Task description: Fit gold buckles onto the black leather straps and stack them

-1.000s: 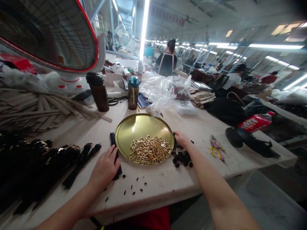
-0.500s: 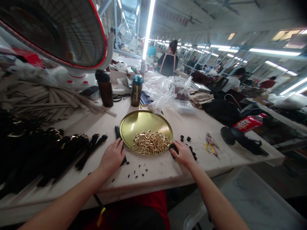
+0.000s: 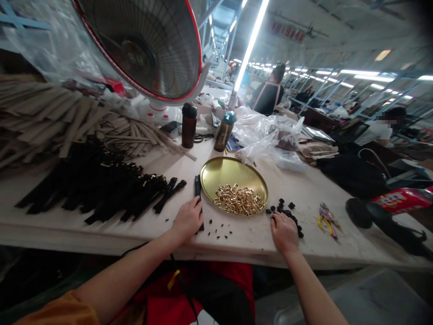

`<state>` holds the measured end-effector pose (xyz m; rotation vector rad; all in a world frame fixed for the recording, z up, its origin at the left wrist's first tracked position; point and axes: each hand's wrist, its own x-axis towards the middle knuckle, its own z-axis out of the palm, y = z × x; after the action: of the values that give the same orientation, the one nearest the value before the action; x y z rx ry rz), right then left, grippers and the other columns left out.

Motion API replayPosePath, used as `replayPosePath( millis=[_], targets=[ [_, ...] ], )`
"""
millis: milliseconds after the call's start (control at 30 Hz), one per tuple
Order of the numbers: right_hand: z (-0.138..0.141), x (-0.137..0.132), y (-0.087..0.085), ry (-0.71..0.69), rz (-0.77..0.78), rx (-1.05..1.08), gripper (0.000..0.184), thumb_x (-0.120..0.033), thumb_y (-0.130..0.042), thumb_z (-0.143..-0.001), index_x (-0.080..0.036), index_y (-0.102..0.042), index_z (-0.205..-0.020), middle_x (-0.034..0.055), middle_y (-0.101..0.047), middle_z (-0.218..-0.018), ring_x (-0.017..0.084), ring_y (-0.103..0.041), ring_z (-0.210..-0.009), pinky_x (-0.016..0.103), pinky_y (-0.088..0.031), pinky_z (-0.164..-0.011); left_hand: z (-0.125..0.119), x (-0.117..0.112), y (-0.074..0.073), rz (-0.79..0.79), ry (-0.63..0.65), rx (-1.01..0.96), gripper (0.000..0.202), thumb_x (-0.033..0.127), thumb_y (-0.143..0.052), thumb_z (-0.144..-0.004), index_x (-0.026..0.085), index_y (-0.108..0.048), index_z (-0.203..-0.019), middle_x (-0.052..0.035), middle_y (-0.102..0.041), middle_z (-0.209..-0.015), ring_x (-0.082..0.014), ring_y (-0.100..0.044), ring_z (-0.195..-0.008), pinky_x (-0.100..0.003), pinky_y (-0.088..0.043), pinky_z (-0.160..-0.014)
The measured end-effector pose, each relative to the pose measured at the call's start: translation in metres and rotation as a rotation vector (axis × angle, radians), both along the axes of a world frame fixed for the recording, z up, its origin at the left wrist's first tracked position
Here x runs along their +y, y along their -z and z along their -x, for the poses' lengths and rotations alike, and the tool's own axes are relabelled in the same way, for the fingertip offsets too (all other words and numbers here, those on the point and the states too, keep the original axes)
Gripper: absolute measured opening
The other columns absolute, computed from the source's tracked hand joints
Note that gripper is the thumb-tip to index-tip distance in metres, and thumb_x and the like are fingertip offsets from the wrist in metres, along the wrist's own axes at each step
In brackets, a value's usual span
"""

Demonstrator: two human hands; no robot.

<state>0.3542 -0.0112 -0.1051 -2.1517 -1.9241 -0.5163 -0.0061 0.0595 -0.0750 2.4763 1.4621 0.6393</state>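
My left hand rests on the table with its fingers curled over the near end of a black strap that lies just left of the round gold tray. The tray holds a heap of small gold metal buckles. My right hand lies palm down to the right of the tray, fingers bent over a scatter of small black pieces. Whether it holds one is hidden. Tiny black bits dot the table between my hands.
A large pile of black straps fills the left of the table, with tan strips behind. A red-rimmed fan, two bottles, plastic bags and pliers stand around. Other people work at the back.
The view has swung left, showing more of the strap pile. My right hand has drawn back from the tray's rim toward the table edge, over the black pieces. My left hand stays on the strap.
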Motion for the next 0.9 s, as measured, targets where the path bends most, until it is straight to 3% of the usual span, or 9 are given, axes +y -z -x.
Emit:
replayPosePath(
  millis=[167,300,367,433,533,633,733,900],
  targets=[
    [0.017,-0.003,-0.004,-0.020,-0.090,0.011,0.036,-0.030,-0.038,-0.081,-0.011,-0.053,-0.108,0.0181,-0.054,-0.117,0.028,-0.047,-0.110,0.046,-0.030,-0.095,0.008,0.016,-0.013,0.254,-0.113,-0.338,0.047,0.011,-0.051,-0.072,0.014,-0.048,-0.119,-0.0131,-0.043,-0.127,-0.0229,-0.045,-0.115,-0.038,-0.034,-0.100],
    [0.064,-0.002,-0.020,-0.165,-0.126,0.129,0.035,-0.030,-0.039,-0.082,-0.014,-0.052,-0.111,0.0154,-0.052,-0.121,0.027,-0.044,-0.115,0.045,-0.027,-0.098,0.014,0.026,-0.022,0.378,-0.233,-0.474,0.049,0.011,-0.050,-0.072,0.007,-0.043,-0.121,-0.0162,-0.050,-0.115,-0.0199,-0.055,-0.097,-0.035,-0.044,-0.087],
    [0.094,-0.006,-0.033,-0.225,-0.123,0.255,0.032,-0.031,-0.041,-0.083,-0.016,-0.053,-0.108,0.0143,-0.054,-0.118,0.027,-0.045,-0.114,0.045,-0.028,-0.098,0.015,0.020,-0.029,0.444,-0.235,-0.531,0.042,0.015,-0.047,-0.077,0.006,-0.045,-0.118,-0.0129,-0.058,-0.101,-0.0160,-0.059,-0.085,-0.030,-0.048,-0.078],
    [0.124,-0.012,-0.048,-0.221,-0.078,0.448,0.030,-0.035,-0.043,-0.082,-0.018,-0.056,-0.103,0.0129,-0.059,-0.109,0.027,-0.051,-0.104,0.044,-0.035,-0.092,0.014,0.005,-0.041,0.586,-0.177,-0.649,0.033,0.020,-0.044,-0.080,0.009,-0.050,-0.111,-0.0074,-0.061,-0.089,-0.0122,-0.059,-0.077,-0.025,-0.049,-0.071],
    [0.161,-0.018,-0.069,-0.105,0.060,0.986,0.033,-0.043,-0.043,-0.083,-0.018,-0.055,-0.101,0.0069,-0.061,-0.081,0.020,-0.058,-0.072,0.035,-0.046,-0.067,0.007,-0.024,-0.058,1.122,-0.014,-1.000,0.024,0.023,-0.056,-0.073,0.011,-0.058,-0.094,-0.0026,-0.061,-0.079,-0.0083,-0.056,-0.065,-0.020,-0.045,-0.061],
    [0.180,-0.019,-0.082,-0.096,0.156,1.593,0.033,-0.048,-0.040,-0.083,-0.019,-0.053,-0.092,-0.0024,-0.051,-0.059,0.012,-0.047,-0.050,0.025,-0.040,-0.047,-0.001,-0.046,-0.068,1.488,0.059,-1.024,0.025,0.023,-0.064,-0.063,0.012,-0.059,-0.085,0.0023,-0.056,-0.066,-0.0047,-0.049,-0.054,-0.016,-0.038,-0.052],
    [0.181,-0.019,-0.083,-0.009,0.159,1.872,0.023,-0.040,-0.059,-0.074,-0.020,-0.048,-0.071,-0.0078,-0.042,-0.049,0.006,-0.037,-0.041,0.019,-0.030,-0.040,-0.009,-0.057,-0.068,1.649,0.057,-0.978,0.025,0.024,-0.067,-0.059,0.013,-0.057,-0.079,0.0047,-0.053,-0.061,-0.0038,-0.047,-0.050,-0.016,-0.034,-0.050],
    [0.172,-0.025,-0.072,0.173,0.187,2.045,0.024,-0.033,-0.066,-0.068,-0.020,-0.046,-0.067,-0.0087,-0.045,-0.048,0.005,-0.036,-0.040,0.018,-0.026,-0.039,-0.019,-0.060,-0.062,1.718,0.069,-0.937,0.024,0.026,-0.065,-0.057,0.014,-0.053,-0.074,0.0071,-0.048,-0.053,-0.0040,-0.043,-0.045,-0.017,-0.031,-0.047]
  ],
)
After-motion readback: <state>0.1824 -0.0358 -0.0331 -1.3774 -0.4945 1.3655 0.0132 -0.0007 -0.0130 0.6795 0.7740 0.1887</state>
